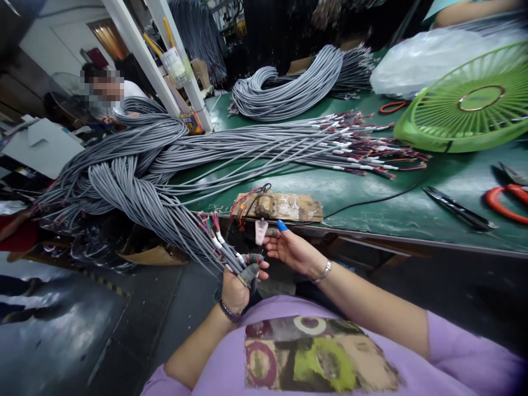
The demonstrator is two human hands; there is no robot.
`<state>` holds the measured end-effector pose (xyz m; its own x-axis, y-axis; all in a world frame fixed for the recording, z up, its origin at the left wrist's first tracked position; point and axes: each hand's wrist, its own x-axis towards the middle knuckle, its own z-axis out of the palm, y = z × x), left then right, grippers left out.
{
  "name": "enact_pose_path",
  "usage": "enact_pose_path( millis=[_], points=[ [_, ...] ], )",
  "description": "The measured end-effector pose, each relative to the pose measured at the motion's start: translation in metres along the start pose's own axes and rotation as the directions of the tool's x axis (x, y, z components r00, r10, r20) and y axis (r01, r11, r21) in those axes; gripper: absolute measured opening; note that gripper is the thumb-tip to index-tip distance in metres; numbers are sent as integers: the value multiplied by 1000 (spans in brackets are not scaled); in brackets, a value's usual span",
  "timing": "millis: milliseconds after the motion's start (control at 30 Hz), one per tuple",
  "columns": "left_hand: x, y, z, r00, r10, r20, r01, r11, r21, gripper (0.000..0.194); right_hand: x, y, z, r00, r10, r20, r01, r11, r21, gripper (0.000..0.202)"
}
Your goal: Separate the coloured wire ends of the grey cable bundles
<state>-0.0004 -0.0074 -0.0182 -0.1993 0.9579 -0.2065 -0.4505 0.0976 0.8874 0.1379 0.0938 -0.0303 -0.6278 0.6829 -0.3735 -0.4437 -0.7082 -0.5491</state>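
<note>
My left hand (237,289) is closed round the ends of a bundle of grey cables (225,250); coloured wires fan out past white sleeves at the tips. Coverings wrap some of its fingers. Just to the right, my right hand (295,250) has its fingers loosely bent and apart, with a blue cap on the thumb and a wrapped index finger. That index finger is close to a pale pink paddle-shaped piece (260,231); whether they touch I cannot tell. The piece hangs from a small motor-like part (264,205) on a wooden block (299,207) at the bench edge.
More grey cables (247,146) lie across the green bench (358,201), with a coiled bundle (289,91) behind. At right are a green fan (474,102), black-handled tweezers or cutters (460,209), red-handled pliers (509,195) and a plastic bag (412,63). Another person (130,91) sits far left.
</note>
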Motion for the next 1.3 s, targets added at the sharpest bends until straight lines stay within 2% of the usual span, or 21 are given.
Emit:
enact_pose_path(
  millis=[67,200,300,367,433,500,633,733,833,967,1100,1200,1300],
  points=[
    [1,-2,-3,999,-35,13,35,999,6,30,-2,-1,-6,1000,-24,-18,23,998,-50,38],
    [4,-6,-6,1000,0,3,0,999,45,29,-10,-5,-13,993,-112,-27,103,970,-221,35],
    [3,-7,-7,999,-21,30,18,995,100,31,-20,-7,-12,980,-199,8,182,878,-442,33],
    [0,-7,-8,997,-43,59,33,988,152,33,-27,-7,-6,970,-229,87,237,784,-574,31],
    [-3,-6,-8,995,-47,91,27,976,218,32,-34,-5,3,961,-202,189,276,719,-638,29],
    [-7,-4,-7,991,-49,126,9,953,302,29,-38,-1,15,954,-150,260,289,696,-657,29],
    [-13,3,-5,977,-82,198,-20,885,464,26,-40,5,33,945,-126,302,307,657,-689,27],
    [-17,5,-8,970,-82,229,-44,866,498,27,-38,9,36,946,-108,307,295,680,-671,27],
    [-20,1,-15,973,-59,224,-47,896,441,33,-37,12,34,942,-116,314,296,728,-619,28],
    [-22,-4,-18,987,-12,158,-40,946,320,40,-40,18,32,944,-131,301,276,816,-508,31],
    [-24,-4,-14,995,-6,103,-28,943,331,40,-43,22,34,950,-62,305,200,873,-444,32],
    [-24,-4,-13,995,-5,96,-31,928,372,44,-42,21,32,976,-104,194,184,867,-462,32],
    [-24,-4,-14,995,-9,101,-33,912,410,49,-41,20,28,980,-186,66,194,847,-495,32]
  ],
)
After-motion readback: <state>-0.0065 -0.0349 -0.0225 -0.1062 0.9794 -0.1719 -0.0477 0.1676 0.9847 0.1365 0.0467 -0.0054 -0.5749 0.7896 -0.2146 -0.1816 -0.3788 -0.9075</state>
